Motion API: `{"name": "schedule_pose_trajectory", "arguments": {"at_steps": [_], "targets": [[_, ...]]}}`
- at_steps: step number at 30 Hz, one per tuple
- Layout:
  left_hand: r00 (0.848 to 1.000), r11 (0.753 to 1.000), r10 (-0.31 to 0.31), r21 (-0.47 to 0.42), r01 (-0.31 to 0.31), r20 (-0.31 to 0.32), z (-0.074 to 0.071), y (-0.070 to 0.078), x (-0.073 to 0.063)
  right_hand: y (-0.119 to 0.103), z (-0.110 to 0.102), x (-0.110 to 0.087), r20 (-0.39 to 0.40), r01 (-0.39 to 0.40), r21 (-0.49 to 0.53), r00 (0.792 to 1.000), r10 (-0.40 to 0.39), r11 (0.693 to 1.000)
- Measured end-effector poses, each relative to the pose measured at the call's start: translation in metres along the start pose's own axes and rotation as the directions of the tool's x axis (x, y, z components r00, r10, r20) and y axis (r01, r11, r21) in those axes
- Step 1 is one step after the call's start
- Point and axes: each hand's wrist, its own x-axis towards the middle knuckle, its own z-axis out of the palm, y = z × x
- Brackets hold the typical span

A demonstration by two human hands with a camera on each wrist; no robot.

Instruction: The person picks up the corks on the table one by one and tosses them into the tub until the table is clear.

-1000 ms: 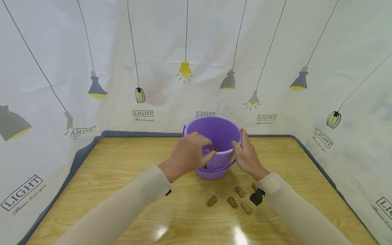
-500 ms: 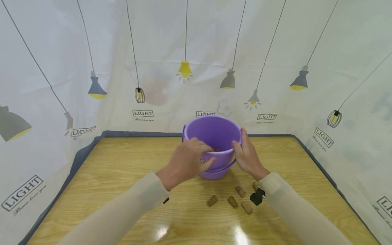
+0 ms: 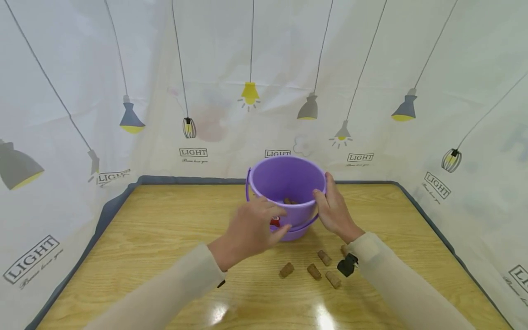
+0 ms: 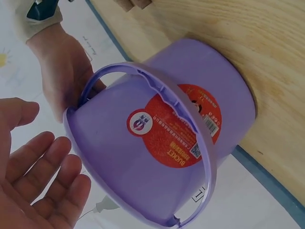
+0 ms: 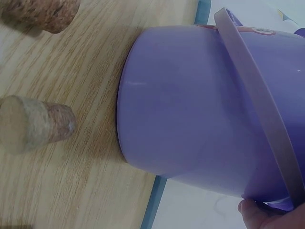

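Observation:
A purple bucket (image 3: 303, 215) stands on the table, its mouth tipped slightly towards me in the head view. My right hand (image 3: 335, 211) grips the bucket's right rim, thumb on the inside and fingers outside. In front of the bucket's near left side is my left hand (image 3: 251, 231), holding nothing. The left wrist view shows its fingers (image 4: 45, 176) loosely bent and apart from the rim. Some corks (image 3: 289, 201) lie at the bottom inside the bucket, partly hidden by the near wall. The bucket's handle (image 4: 207, 152) hangs down across the red label (image 4: 171, 129).
On the wooden table (image 3: 173, 256), several loose corks (image 3: 314, 272) lie in front of the bucket, near my right wrist. A pale cloth printed with lamps (image 3: 231, 123) encloses the back and sides, with a dark blue border (image 3: 194, 180) along the table's edge.
My left hand has drawn back from over the bucket's rim, down and towards me. More of the label and the corks inside now shows. The right hand keeps its grip.

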Motion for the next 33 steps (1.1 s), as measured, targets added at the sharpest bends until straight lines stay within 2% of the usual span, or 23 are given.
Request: {"name": "schedule_pose_trajectory", "arguments": {"at_steps": [11,18,22,28,30,33], "targets": [[0.998,1.0,-0.017,-0.015,0.018,0.06,0.012,0.006,-0.017,0.001,-0.001,0.0,-0.005,0.001,-0.01,1.0,-0.001,1.0],[0.988,0.999,-0.036,-0.001,0.036,0.149,0.022,0.009,-0.026,0.0,-0.001,0.0,0.0,-0.004,-0.002,1.0,0.004,1.0],[0.975,0.998,-0.061,0.017,0.059,0.214,0.026,0.011,-0.03,0.001,-0.001,0.0,0.005,-0.015,-0.008,1.0,0.015,1.0],[0.954,0.995,-0.095,-0.01,0.102,0.286,0.032,0.015,-0.036,0.001,-0.001,0.0,0.013,-0.032,-0.019,0.999,0.032,0.999],[0.945,0.993,-0.107,-0.012,0.117,0.31,0.035,0.015,-0.038,0.001,-0.001,0.0,0.014,-0.034,-0.017,0.999,0.034,0.999],[0.924,0.989,-0.136,0.0,0.146,0.357,0.038,0.017,-0.04,0.0,-0.001,0.0,0.013,-0.038,-0.017,0.999,0.038,0.999]]}}
